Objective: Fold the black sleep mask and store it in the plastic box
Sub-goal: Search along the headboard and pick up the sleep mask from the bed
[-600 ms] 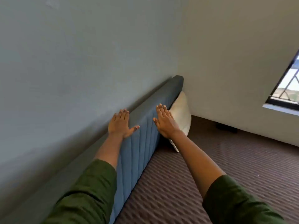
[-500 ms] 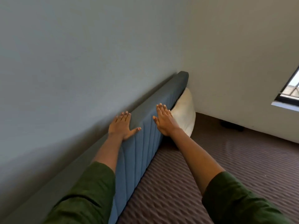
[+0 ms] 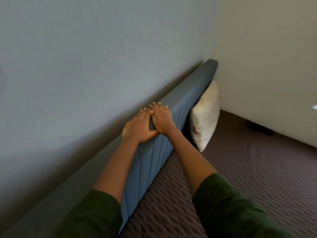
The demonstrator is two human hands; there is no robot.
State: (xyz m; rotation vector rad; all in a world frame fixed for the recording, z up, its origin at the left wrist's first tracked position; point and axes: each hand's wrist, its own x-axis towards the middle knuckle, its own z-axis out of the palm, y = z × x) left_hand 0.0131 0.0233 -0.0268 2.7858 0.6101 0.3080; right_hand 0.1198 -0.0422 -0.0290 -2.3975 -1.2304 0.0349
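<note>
In the head view, the left hand (image 3: 139, 127) and the right hand (image 3: 162, 120) lay flat on the top edge of the blue padded headboard (image 3: 151, 169). They were side by side and touching, fingers straight and pointing toward the grey wall (image 3: 85, 66), holding nothing. Green sleeves (image 3: 231, 208) covered both upper arms. A cream pillow (image 3: 205, 117) stood on edge against the headboard near its far end, by the corner of the room, and the brown ribbed bedcover (image 3: 240, 177) spread out to the right below. Neither the black sleep mask nor the plastic box showed anywhere in the view. So I could not tell which way the mask lay from the hands, how its long axis ran, or which hand was nearer. No container was visible, so nothing could be said about contents. The fold probably hadn't begun, and finding the mask came first.
</note>
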